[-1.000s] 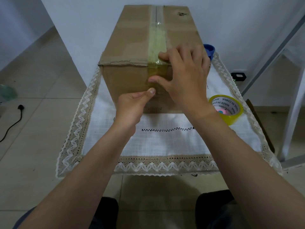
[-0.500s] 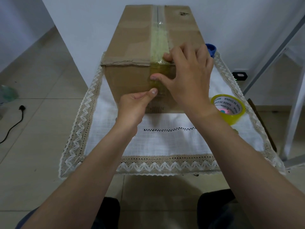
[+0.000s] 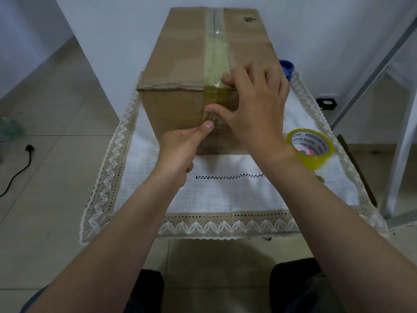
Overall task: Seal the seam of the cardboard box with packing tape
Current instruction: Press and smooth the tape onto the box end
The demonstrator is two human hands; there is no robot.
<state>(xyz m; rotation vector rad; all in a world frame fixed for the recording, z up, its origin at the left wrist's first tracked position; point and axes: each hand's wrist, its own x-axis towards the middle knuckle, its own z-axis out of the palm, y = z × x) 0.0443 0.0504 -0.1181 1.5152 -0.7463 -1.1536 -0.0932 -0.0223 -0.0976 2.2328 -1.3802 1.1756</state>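
A brown cardboard box (image 3: 180,55) stands on the table, and a yellowish tape strip (image 3: 215,53) runs along its top seam and down over the near edge. My right hand (image 3: 255,105) lies spread over the near top edge, fingers on the lid beside the strip and thumb pressed on the tape on the front face. My left hand (image 3: 180,147) is curled into a fist just below, its thumb tip pushing against the tape's lower end. The yellow tape roll (image 3: 320,161) stands on the cloth to the right, apart from both hands.
A white cloth with a lace border (image 3: 225,195) covers the table. A blue round object (image 3: 287,67) peeks out behind the box's right side. A white frame leg (image 3: 404,143) stands at the right, and a black cable (image 3: 20,170) lies on the tiled floor at the left.
Both hands stay pressed at the same spots on the tape. Only the view has shifted a little.
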